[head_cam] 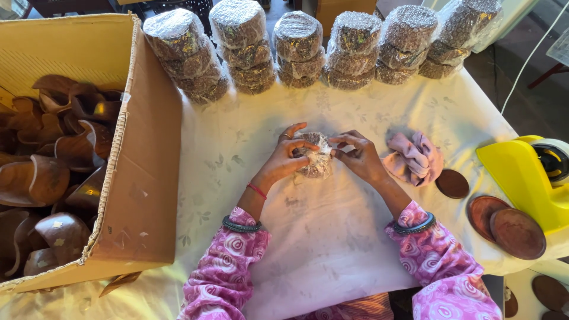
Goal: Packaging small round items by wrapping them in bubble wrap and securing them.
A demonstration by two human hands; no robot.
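Bubble-wrapped bundle [314, 157] lies in the middle of the table [332, 237], on the pale cloth with a faint leaf pattern, between both hands of the person.

Going from the biggest thing: a large cardboard box [139, 178] stands on the left side, full of dark brown curved wooden pieces [47, 172]. Along the far edge there is a row of wrapped stacks [296, 50], each one already covered in the same bubble plastic. On the right stands a yellow tape dispenser [524, 178], and near it some flat round brown discs [504, 222] lie on the cloth. A crumpled pink cloth [415, 157] is just beside the right hand.

Left hand [290, 154] is curled around the left side of the bundle, fingers bent and pressing the plastic. Right hand [358, 154] pinches the loose edge of the wrap at the right side, with fingertips nearly closed on the plastic.

To do this wrapping well, I think the left hand should keep the bundle firm and not let it roll, while the right hand pulls the loose edge tight and flat over the top. It is better that no fold stays open, because a loose wrap may slip. The bundle should stay resting on the table for support.
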